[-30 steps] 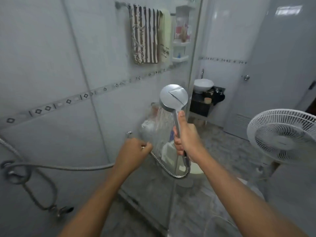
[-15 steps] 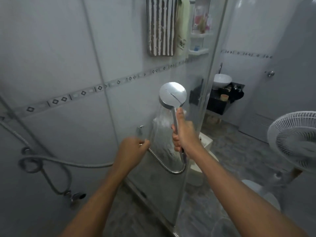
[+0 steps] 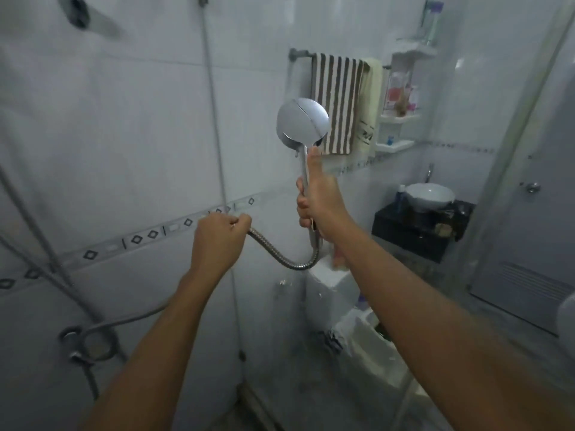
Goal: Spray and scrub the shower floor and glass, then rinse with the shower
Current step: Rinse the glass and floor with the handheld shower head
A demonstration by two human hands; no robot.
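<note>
My right hand (image 3: 320,197) grips the handle of a chrome shower head (image 3: 302,124), held upright with its round back towards me and its face towards the glass panel (image 3: 342,337). To the left, my left hand (image 3: 221,241) is closed around the metal hose (image 3: 286,259), which loops down from the handle and runs back to the wall fitting (image 3: 74,340) at the lower left. The lower glass looks wet and streaked. No spray shows from the shower head.
A striped towel (image 3: 339,101) hangs on a rail beyond the glass, beside a white corner shelf (image 3: 401,116) with bottles. A white basin (image 3: 429,195) sits on a dark counter. A toilet (image 3: 351,306) stands behind the glass. A door (image 3: 535,213) is at the right.
Both hands have risen, lifting the shower head higher against the glass. My view has tilted up and left; the fan has almost left the frame. The spray seen a second ago no longer shows.
</note>
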